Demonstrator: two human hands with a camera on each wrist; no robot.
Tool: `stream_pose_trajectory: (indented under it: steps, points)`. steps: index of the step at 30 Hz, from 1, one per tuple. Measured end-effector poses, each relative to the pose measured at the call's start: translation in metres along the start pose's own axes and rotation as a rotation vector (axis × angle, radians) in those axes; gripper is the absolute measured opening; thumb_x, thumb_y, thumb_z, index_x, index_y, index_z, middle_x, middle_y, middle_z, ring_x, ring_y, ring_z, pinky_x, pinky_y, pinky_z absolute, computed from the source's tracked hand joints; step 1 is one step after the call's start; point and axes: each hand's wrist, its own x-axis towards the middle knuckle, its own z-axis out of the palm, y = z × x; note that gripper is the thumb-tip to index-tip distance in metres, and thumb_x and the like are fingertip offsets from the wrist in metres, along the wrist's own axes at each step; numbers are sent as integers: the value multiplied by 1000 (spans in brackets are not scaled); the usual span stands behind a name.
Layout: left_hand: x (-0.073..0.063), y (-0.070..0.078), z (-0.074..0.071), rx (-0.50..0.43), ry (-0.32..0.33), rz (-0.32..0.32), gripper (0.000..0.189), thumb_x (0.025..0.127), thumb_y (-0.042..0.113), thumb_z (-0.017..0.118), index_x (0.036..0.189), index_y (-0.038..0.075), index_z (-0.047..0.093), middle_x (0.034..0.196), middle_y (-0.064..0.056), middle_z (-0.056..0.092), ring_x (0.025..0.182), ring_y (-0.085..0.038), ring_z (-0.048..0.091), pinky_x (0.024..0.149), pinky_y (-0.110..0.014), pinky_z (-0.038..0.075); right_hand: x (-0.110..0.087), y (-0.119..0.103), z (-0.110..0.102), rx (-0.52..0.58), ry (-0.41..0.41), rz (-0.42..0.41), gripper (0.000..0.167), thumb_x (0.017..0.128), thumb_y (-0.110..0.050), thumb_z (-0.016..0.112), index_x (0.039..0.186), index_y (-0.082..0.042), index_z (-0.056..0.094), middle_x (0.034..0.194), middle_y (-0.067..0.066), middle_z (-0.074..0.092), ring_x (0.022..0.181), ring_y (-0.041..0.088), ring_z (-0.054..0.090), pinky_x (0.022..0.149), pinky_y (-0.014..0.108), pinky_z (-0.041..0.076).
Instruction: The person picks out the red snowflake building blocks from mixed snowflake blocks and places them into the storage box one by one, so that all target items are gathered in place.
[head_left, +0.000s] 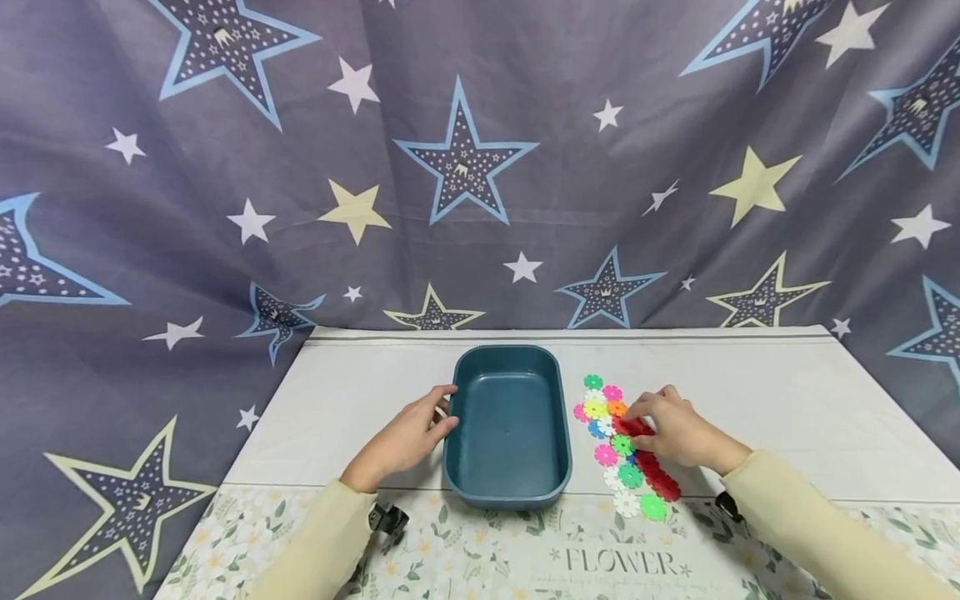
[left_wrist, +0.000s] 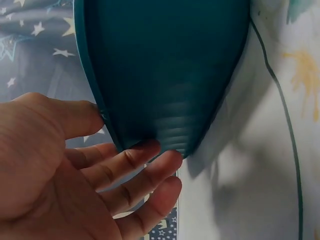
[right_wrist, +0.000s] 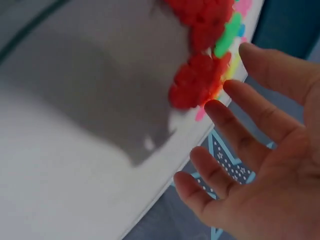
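Observation:
A deep teal rectangular plastic tub (head_left: 507, 502) stands on the table with nothing inside. My left hand (head_left: 408, 432) is at its left side, the thumb and fingertips right at the rim (left_wrist: 86, 60); the fingers are spread and slightly bent. To the tub's right lies a loose patch of flat, notched snowflake-shaped plastic discs in green (head_left: 652, 507), pink (head_left: 606, 455), white, yellow, orange and blue. Overlapping red discs (right_wrist: 192, 82) run along its right side. My right hand (head_left: 678, 429) reaches over these red discs, thumb and fingers apart, fingertips close to them.
The table has a white cover (head_left: 367, 375) with a floral band printed with lettering (head_left: 622, 562) along the near side. Behind it hangs a grey curtain (head_left: 480, 258) with stars. A small black device (head_left: 388, 521) is strapped near the left cuff.

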Motion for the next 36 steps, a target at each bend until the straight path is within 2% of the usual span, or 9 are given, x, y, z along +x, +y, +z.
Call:
stream_pose_trajectory:
  steps: [7, 14, 17, 20, 23, 25, 29, 32, 36]
  points:
    - [0, -6, 1, -50, -3, -28, 51, 98, 19, 55, 144, 5, 35, 110, -8, 57, 90, -18, 60, 73, -35, 49, 8, -4, 6, -1, 31, 38, 29, 77, -23, 80, 101, -6, 74, 99, 9, 60, 86, 29, 42, 68, 43, 37]
    - [-1, -7, 1, -81, -16, -33, 51, 99, 24, 54, 144, 7, 36, 114, -9, 57, 91, -17, 61, 72, -34, 49, 18, -10, 10, 7, 92, 75, 14, 75, -18, 82, 82, -9, 74, 79, 1, 61, 76, 26, 42, 62, 38, 37]
    - [-1, -7, 2, -85, 11, -28, 52, 98, 23, 56, 142, 5, 37, 113, -8, 56, 89, -17, 60, 71, -33, 49, 21, -11, 13, 21, 94, 101, 10, 75, -13, 81, 79, -9, 73, 77, 0, 62, 76, 25, 44, 65, 39, 41]
    - [-1, -7, 4, -81, 75, -18, 53, 95, 20, 61, 140, 2, 40, 112, -5, 54, 85, -15, 59, 68, -31, 48, 24, -11, 15, 27, 87, 106, 10, 75, -10, 81, 80, -8, 72, 78, 1, 64, 77, 25, 48, 68, 42, 44]
    - [-1, -7, 5, -68, 129, 3, 52, 92, 17, 65, 137, 0, 44, 111, -4, 51, 83, -13, 56, 67, -29, 47, 25, -11, 16, 27, 86, 99, 12, 74, -9, 80, 81, -8, 70, 79, 2, 64, 77, 25, 51, 70, 43, 46]
    - [-1, -7, 5, -55, 141, 22, 51, 92, 17, 65, 135, -1, 46, 112, -4, 51, 83, -12, 56, 65, -27, 47, 25, -11, 16, 27, 92, 92, 14, 74, -9, 81, 81, -8, 69, 79, 2, 63, 77, 24, 51, 70, 44, 46]
    - [-1, -8, 5, -43, 122, 59, 49, 94, 18, 63, 135, -3, 47, 113, -8, 51, 83, -13, 56, 65, -27, 47, 24, -12, 17, 22, 127, 79, 16, 72, -11, 82, 81, -7, 70, 79, 2, 63, 76, 22, 51, 71, 43, 47]
    - [-2, -9, 3, -31, 101, 70, 48, 94, 16, 61, 136, -4, 47, 115, -11, 53, 86, -14, 57, 67, -28, 48, 25, -16, 18, 22, 188, 42, 17, 71, -11, 83, 82, -7, 71, 80, 3, 64, 76, 22, 51, 68, 40, 47]
    - [-2, -9, 0, -12, 88, 79, 47, 94, 13, 61, 135, -5, 48, 117, -13, 54, 88, -16, 57, 68, -28, 48, 29, -26, 15, 39, 279, -51, 21, 70, -10, 84, 87, -7, 73, 85, 3, 63, 79, 22, 52, 67, 38, 47]
